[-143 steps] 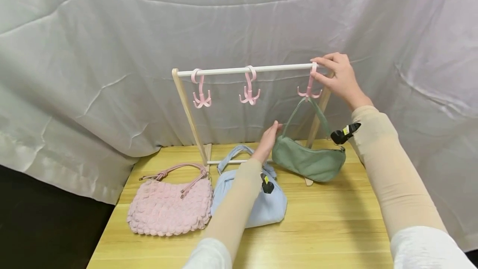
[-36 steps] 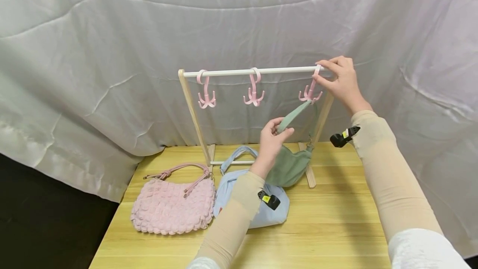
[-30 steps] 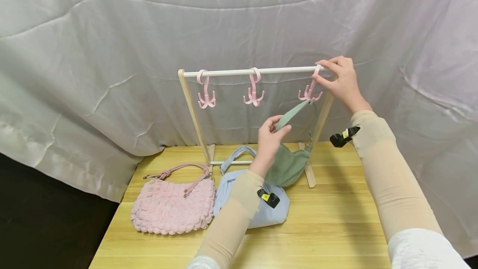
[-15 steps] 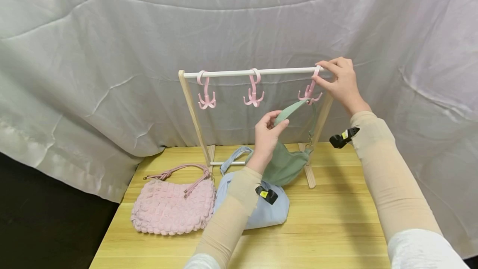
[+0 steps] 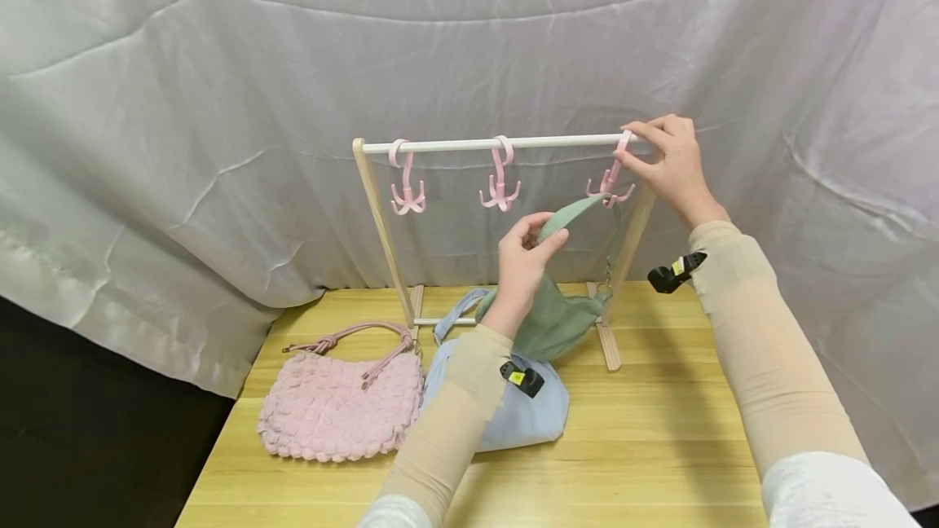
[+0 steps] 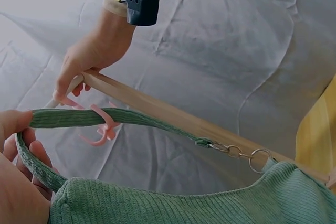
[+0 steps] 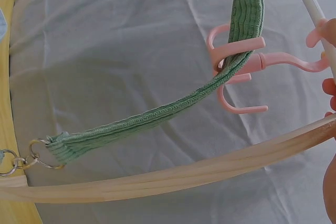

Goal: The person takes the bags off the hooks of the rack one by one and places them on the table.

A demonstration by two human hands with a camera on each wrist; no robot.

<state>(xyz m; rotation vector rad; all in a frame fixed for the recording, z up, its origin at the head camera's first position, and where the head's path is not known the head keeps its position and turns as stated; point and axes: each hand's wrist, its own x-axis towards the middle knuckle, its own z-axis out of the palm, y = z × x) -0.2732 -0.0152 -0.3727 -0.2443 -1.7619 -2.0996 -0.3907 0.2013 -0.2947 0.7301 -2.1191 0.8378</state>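
Observation:
My left hand (image 5: 524, 263) pinches the strap (image 6: 68, 118) of a green corduroy shoulder bag (image 5: 561, 320) between thumb and fingers. From there the strap slants up to the rightmost pink hook (image 5: 607, 182), where it lies inside one prong, as the right wrist view shows. A metal ring chain (image 6: 239, 152) joins the strap's far end to the bag. The bag's body hangs tilted, partly hidden behind my left hand and forearm. My right hand (image 5: 671, 165) pinches the upper curve of that same hook against the white rail (image 5: 557, 140).
Two more pink hooks, one in the middle (image 5: 500, 186) and one on the left (image 5: 407, 187), hang from the rail. A pink ruffled handbag (image 5: 341, 410) and a light blue bag (image 5: 524, 418) lie on the wooden table (image 5: 645, 446). A grey curtain (image 5: 293, 88) stands behind.
Earlier the green bag hung from the hook with my left hand beside it. The left hand has since gripped the strap, drawn it leftward and risen slightly; my right hand stays at the hook.

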